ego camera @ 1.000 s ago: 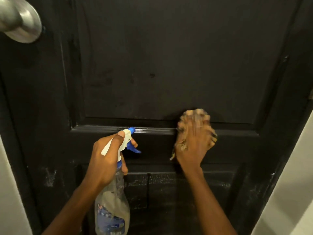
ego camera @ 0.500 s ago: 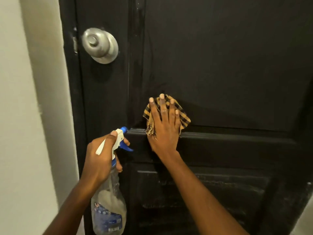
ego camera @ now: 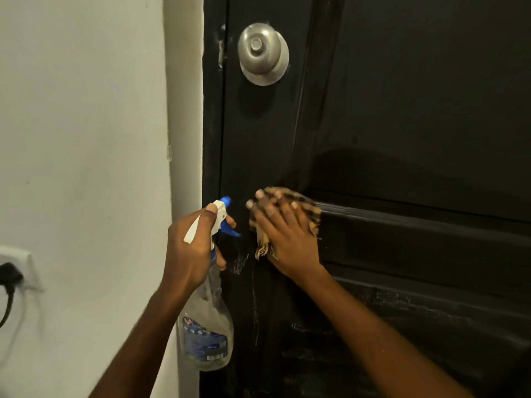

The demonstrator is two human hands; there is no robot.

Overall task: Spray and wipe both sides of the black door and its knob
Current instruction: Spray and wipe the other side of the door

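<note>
The black panelled door (ego camera: 402, 104) fills the right of the view, with a round silver knob (ego camera: 263, 53) near its left edge. My right hand (ego camera: 283, 234) lies flat with straight fingers on a yellow and black checked cloth (ego camera: 311, 215), pressing it against the door's middle rail below the knob. Just left of it, my left hand (ego camera: 191, 251) grips the neck of a clear spray bottle (ego camera: 208, 331) with a white and blue trigger head (ego camera: 222, 216), nozzle pointing at the door. Wet streaks show on the rail and lower panel.
A white wall (ego camera: 86, 139) stands to the left of the black door frame (ego camera: 212, 124). A white wall socket (ego camera: 20, 265) with a black plug and cable sits low on that wall at the far left.
My right hand has slid the cloth leftward along the rail toward the door's edge. The view has swung left, bringing the knob and the wall further into sight.
</note>
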